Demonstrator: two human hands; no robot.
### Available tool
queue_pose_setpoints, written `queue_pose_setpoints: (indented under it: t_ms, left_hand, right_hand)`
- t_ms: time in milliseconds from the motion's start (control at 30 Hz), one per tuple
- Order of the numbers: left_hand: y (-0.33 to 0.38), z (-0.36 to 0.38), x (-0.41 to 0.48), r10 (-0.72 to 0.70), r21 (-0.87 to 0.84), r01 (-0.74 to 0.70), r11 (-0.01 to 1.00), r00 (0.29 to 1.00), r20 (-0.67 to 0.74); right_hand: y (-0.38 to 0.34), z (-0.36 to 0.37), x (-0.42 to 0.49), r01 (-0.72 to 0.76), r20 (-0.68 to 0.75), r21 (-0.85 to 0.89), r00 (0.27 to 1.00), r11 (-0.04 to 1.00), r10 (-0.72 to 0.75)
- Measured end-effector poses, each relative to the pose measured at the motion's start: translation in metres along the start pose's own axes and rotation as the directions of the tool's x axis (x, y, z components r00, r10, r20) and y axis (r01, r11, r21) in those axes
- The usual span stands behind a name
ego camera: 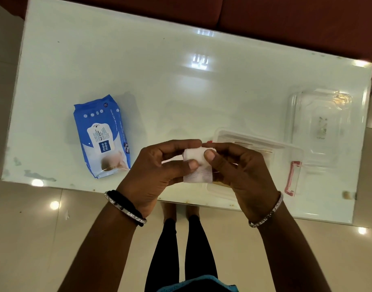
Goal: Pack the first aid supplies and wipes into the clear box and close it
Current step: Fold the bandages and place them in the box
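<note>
A white gauze bandage roll [196, 165] is held between both hands above the table's near edge. My left hand [157, 173] grips its left side, and my right hand [239, 167] pinches its top right with thumb and fingers. The clear box [286, 152] lies open just behind and right of my right hand, with a red latch [292, 178] on its right end and flat packets inside. Its clear lid [319, 123] rests separately at the far right. A blue pack of wet wipes [103, 135] lies on the table to the left.
The white glossy table [180, 81] ends close to my wrists; its right edge runs just past the lid. Tiled floor lies below, and my legs show under the near edge. A dark red sofa borders the far side.
</note>
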State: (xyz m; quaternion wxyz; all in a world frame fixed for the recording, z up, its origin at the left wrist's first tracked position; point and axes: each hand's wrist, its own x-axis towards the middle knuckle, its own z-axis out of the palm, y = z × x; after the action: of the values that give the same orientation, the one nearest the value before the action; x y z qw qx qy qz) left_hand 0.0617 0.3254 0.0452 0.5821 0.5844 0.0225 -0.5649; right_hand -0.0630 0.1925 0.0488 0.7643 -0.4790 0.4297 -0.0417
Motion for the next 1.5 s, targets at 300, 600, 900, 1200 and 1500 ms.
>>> queue_pose_setpoints:
  t_ms: [300,600,900,1200,1500]
  left_hand:
    - [-0.002,-0.003,0.001,-0.084,-0.028,0.082,0.996,0.995,-0.051]
    - [-0.003,-0.003,0.004,-0.041,0.024,0.042,0.999,0.998,-0.047]
    - [-0.001,-0.002,0.009,-0.124,-0.001,0.124,0.992,0.991,-0.040]
    - [-0.002,0.003,0.015,-0.139,-0.049,0.136,0.989,0.989,-0.048]
    - [-0.007,0.006,0.016,-0.122,-0.055,0.123,0.991,0.992,0.019]
  right_hand:
    - [-0.001,-0.002,0.001,0.140,0.074,-0.088,0.988,0.986,-0.134]
    - [0.003,0.000,0.003,-0.010,-0.001,-0.047,1.000,0.999,0.010]
    - [0.003,-0.004,0.006,0.050,0.075,-0.020,0.996,0.999,-0.048]
    - [0.005,-0.008,0.008,-0.009,0.001,-0.030,1.000,1.000,0.009]
    - [0.006,-0.013,0.009,-0.114,-0.015,0.044,0.993,0.993,0.114]
